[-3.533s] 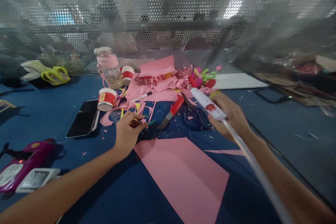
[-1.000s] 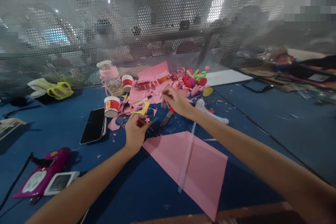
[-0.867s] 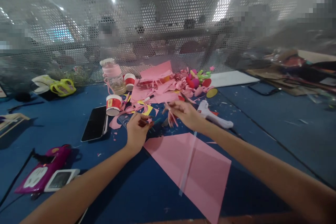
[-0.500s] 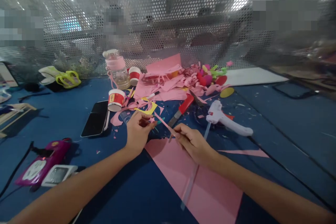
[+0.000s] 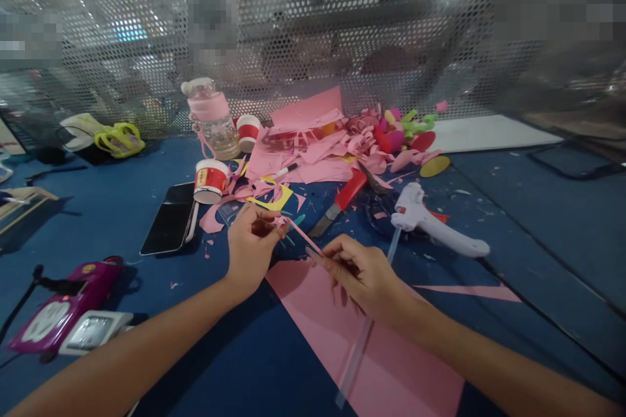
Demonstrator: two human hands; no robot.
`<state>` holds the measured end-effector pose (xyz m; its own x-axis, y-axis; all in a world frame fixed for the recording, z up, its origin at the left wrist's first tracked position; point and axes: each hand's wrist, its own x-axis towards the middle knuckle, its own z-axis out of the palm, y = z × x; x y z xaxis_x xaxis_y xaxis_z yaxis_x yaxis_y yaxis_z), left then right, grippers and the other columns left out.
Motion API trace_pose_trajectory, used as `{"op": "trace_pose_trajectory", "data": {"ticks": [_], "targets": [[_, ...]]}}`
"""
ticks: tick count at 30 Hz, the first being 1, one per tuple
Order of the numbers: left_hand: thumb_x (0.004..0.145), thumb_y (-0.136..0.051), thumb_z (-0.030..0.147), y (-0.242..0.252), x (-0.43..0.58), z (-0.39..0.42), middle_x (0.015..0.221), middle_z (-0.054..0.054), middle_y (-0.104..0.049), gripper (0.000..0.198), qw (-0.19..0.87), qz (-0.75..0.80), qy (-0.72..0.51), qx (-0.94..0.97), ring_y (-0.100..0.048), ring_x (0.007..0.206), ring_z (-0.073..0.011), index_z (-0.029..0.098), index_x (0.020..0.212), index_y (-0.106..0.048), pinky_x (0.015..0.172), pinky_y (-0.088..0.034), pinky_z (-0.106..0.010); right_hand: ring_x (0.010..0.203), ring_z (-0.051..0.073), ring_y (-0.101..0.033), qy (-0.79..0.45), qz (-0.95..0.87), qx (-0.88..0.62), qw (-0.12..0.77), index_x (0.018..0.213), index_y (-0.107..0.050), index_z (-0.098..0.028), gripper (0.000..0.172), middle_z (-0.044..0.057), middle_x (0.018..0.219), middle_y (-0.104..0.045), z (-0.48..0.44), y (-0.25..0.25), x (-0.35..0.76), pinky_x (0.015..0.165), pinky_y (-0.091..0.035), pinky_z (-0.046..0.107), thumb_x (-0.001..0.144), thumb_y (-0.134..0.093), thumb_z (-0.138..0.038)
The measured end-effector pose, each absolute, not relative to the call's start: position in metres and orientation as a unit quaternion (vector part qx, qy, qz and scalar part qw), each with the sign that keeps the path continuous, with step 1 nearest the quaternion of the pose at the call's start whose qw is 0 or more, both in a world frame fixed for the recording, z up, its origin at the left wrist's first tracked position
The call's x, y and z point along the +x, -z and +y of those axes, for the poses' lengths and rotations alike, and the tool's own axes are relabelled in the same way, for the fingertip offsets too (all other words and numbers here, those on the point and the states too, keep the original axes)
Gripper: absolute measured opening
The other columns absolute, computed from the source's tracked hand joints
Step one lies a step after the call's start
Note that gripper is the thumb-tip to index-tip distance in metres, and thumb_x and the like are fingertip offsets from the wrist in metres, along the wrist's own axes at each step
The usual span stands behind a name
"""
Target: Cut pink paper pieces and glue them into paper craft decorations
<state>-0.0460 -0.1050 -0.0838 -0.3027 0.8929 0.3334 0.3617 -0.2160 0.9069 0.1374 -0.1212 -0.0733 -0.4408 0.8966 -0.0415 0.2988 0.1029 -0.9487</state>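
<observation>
A thin pink paper strip stretches between my two hands above the blue table. My left hand pinches its far end, fingers closed. My right hand pinches the near end, fingers curled. Under my right hand lies a large pink paper sheet. A white glue gun lies on the table just right of my hands, and its clear glue stick runs back across the pink sheet.
A red-handled knife, pink paper scraps, two red-and-white cups, a pink-capped bottle and a black phone lie beyond my hands. A magenta device sits near left. A perforated metal screen closes the back.
My right hand put the glue gun down on the table, picked a pink strip from the scrap pile and drew it back toward me. My left hand now pinches the strip's other end.
</observation>
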Motion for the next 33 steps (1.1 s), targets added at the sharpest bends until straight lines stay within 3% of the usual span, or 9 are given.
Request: {"op": "trace_pose_trajectory", "data": {"ticks": [12, 33], "targets": [[0.065, -0.069, 0.030, 0.0879, -0.0464, -0.1061, 0.073, 0.000, -0.056, 0.020, 0.259, 0.566, -0.572, 0.535, -0.058, 0.059, -0.0111, 0.017, 0.073, -0.056, 0.056, -0.049, -0.025, 0.035, 0.010, -0.052, -0.483, -0.699, -0.429, 0.307, 0.076, -0.048, -0.020, 0.026, -0.004, 0.044, -0.054, -0.1219, 0.0751, 0.1333, 0.037, -0.037, 0.020, 0.084, -0.048, -0.045], [0.064, -0.068, 0.025, 0.0852, -0.0444, -0.1061, 0.072, 0.000, -0.057, 0.019, 0.283, 0.561, -0.577, 0.522, -0.059, 0.059, -0.0113, 0.018, 0.071, -0.052, 0.056, -0.051, -0.025, 0.033, 0.009, -0.049, -0.463, -0.714, -0.429, 0.303, 0.073, -0.047, -0.020, 0.024, -0.005, 0.041, -0.053, -0.1212, 0.0732, 0.1319, 0.036, -0.035, 0.020, 0.085, -0.048, -0.041]]}}
